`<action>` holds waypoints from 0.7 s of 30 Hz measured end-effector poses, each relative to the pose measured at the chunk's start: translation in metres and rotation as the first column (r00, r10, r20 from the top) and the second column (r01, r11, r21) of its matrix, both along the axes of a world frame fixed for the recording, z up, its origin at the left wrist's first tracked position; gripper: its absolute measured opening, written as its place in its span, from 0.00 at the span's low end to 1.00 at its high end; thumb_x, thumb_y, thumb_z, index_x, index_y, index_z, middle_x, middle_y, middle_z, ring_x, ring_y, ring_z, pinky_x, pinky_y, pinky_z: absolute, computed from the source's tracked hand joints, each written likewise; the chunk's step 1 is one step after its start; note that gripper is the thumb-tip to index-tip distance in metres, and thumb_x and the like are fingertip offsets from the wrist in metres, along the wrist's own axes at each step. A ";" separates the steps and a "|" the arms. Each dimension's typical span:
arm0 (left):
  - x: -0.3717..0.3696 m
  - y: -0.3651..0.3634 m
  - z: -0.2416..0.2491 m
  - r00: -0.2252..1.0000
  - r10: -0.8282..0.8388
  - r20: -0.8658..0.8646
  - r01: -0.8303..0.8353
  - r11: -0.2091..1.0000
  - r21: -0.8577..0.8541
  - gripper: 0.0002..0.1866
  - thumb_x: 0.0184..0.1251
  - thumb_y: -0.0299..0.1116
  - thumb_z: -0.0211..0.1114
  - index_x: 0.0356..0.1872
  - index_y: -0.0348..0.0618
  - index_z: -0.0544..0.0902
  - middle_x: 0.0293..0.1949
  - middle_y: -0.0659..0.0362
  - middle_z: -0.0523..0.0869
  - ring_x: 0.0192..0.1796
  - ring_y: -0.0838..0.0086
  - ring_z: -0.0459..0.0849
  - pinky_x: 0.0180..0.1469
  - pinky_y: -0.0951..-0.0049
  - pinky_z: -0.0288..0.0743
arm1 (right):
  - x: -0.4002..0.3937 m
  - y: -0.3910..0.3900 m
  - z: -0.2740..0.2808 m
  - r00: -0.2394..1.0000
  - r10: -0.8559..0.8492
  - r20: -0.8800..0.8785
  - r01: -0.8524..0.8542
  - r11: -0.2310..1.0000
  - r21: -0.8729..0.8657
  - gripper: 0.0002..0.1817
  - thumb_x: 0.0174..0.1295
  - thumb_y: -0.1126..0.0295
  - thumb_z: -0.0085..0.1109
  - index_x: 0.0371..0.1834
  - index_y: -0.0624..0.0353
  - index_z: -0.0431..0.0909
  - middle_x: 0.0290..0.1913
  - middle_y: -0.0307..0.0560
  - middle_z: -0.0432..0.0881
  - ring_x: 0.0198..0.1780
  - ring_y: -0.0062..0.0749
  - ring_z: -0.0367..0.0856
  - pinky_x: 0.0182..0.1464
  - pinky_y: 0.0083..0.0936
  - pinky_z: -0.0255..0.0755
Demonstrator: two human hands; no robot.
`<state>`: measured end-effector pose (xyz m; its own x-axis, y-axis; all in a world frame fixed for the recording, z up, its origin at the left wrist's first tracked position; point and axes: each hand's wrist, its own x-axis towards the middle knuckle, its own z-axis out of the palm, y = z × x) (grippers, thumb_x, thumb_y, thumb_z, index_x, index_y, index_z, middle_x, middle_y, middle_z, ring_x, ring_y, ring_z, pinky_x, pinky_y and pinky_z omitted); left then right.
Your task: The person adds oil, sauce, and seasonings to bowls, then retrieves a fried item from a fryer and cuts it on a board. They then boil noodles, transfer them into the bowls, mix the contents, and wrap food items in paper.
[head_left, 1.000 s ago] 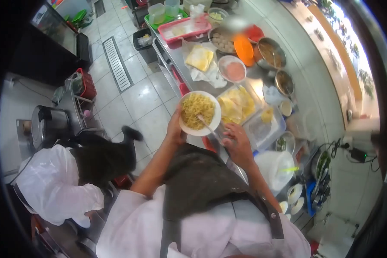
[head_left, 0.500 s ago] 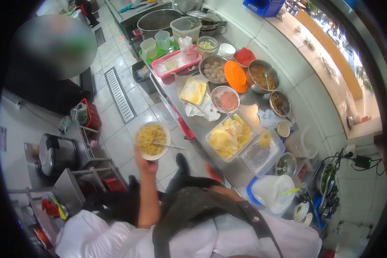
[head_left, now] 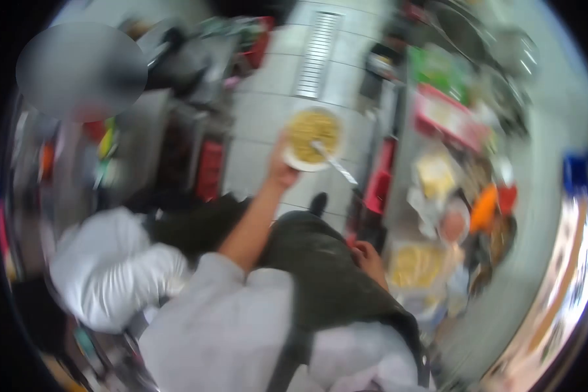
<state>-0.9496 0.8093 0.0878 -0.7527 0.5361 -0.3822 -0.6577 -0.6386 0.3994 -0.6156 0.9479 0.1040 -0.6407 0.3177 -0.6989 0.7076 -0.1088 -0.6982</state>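
A white bowl of yellow noodles rests in my left hand, whose fingers wrap its left and lower rim. A metal spoon leans out of the noodles over the bowl's right edge. The bowl is held above the tiled floor, in front of my body. Low at my right side, my right hand is beside the counter's near edge, close to a container of yellow wrappers. Motion blur smears its fingers, and I cannot make out whether they grip anything.
Along the counter on the right lie a pink tray, a stack of yellow sheets, a bowl of pink filling and an orange lid. A floor drain runs ahead. A red crate is at left.
My view has swung left, so the counter appears further right. The noodle bowl stays in my left hand, appearing higher and further right. My right hand has come into clearer view.
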 end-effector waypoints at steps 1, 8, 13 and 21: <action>0.006 -0.002 0.012 0.999 0.042 0.008 -0.043 0.999 0.028 0.26 0.78 0.51 0.47 0.66 0.43 0.70 0.61 0.54 0.78 0.63 0.65 0.77 0.66 0.60 0.72 | -0.008 0.009 -0.016 0.994 0.110 -0.025 -0.111 0.994 -0.021 0.17 0.69 0.65 0.55 0.57 0.61 0.74 0.52 0.49 0.82 0.52 0.34 0.81 0.53 0.29 0.73; 0.059 -0.033 -0.001 0.947 0.303 0.110 -0.291 0.950 -0.113 0.29 0.78 0.54 0.45 0.66 0.42 0.69 0.62 0.56 0.77 0.63 0.66 0.77 0.65 0.63 0.72 | -0.107 0.022 0.011 0.952 0.122 -0.280 -0.205 0.934 -0.293 0.25 0.67 0.77 0.50 0.69 0.63 0.64 0.65 0.50 0.74 0.57 0.33 0.78 0.57 0.27 0.71; 0.129 -0.072 0.021 0.899 0.398 0.183 -0.377 0.916 -0.139 0.27 0.77 0.52 0.48 0.65 0.43 0.70 0.60 0.58 0.79 0.61 0.69 0.79 0.63 0.66 0.74 | -0.140 0.001 -0.075 0.680 0.657 -0.325 -0.723 0.675 -0.149 0.31 0.61 0.81 0.51 0.71 0.63 0.63 0.65 0.53 0.74 0.57 0.36 0.80 0.55 0.27 0.73; 0.228 -0.126 -0.003 0.854 0.510 0.102 -0.502 0.860 -0.097 0.27 0.79 0.48 0.46 0.69 0.40 0.65 0.65 0.54 0.75 0.66 0.68 0.75 0.67 0.65 0.70 | -0.064 -0.007 -0.166 0.141 0.976 -0.166 -0.977 0.110 -0.182 0.34 0.60 0.77 0.57 0.72 0.60 0.60 0.67 0.50 0.72 0.54 0.35 0.81 0.54 0.30 0.74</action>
